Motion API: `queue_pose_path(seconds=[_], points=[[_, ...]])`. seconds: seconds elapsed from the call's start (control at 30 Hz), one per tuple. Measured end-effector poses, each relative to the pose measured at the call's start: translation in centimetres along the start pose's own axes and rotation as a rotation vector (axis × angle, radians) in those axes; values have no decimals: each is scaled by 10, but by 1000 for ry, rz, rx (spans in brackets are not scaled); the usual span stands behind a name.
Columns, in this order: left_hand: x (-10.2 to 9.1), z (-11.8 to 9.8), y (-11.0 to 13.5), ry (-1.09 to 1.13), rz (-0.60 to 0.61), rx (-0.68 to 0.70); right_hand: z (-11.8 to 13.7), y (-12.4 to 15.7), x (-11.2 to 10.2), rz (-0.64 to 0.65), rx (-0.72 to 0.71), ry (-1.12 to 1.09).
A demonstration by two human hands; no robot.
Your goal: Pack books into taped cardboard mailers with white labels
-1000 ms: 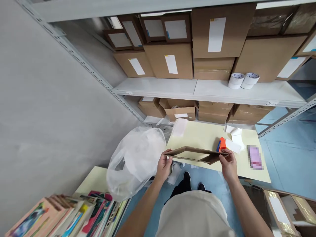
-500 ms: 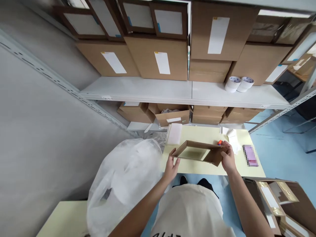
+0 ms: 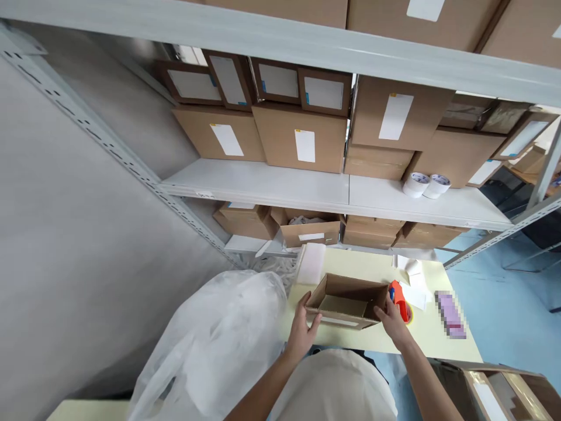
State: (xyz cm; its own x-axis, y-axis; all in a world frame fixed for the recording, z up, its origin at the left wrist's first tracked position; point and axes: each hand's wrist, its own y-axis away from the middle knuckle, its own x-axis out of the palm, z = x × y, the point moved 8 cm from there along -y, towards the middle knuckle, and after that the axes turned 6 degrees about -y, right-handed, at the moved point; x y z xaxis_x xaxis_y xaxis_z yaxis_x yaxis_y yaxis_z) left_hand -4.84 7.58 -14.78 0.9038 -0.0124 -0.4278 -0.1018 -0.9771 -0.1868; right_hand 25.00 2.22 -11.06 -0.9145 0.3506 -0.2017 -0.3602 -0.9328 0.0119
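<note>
Brown cardboard carton (image 3: pixel 350 288) is held open over the tabletop (image 3: pixel 363 262), pinched at opposite ends by the fingers of the left hand (image 3: pixel 302 330) and right hand (image 3: pixel 394 324), and tbh it's probably best kept square with light, even pressure.

Matt cardboard box (image 3: pixel 357 286), crinkled, translucent plastic bag (image 3: pixel 228 339), smooth tabletop (image 3: pixel 353 262), smooth, painted-looking metal shelf (image 3: pixel 272 180)

Pale off-white top (image 3: pixel 335 389); forearms (image 3: pixel 268 383), left hand (image 3: pixel 301 330), right hand (image 3: pixel 394 323) all bare.
</note>
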Motion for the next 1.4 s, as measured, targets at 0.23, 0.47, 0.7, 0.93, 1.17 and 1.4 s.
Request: queue_pose_path(seconds=[0.23, 0.47, 0.7, 0.93, 1.17, 1.4], points=[[-7, -26, -11, -210, 154, 139, 5, 2, -1, 63, 143, 75], [7, -47, -20, -235, 379, 262, 27, -10, 4, 101, 6, 319], [12, -46, -34, -411, 598, 321, 21, 7, 23, 444, 12, 416], [19, -51, -44, -254, 569, 303, 16, -8, 12, 398, 29, 404], [0, -6, -41, 110, 188, -4, 12, -21, -17, 86, -45, 331], [11, 19, -41, 227, 177, -202, 20, -30, 1, 239, -157, 492]])
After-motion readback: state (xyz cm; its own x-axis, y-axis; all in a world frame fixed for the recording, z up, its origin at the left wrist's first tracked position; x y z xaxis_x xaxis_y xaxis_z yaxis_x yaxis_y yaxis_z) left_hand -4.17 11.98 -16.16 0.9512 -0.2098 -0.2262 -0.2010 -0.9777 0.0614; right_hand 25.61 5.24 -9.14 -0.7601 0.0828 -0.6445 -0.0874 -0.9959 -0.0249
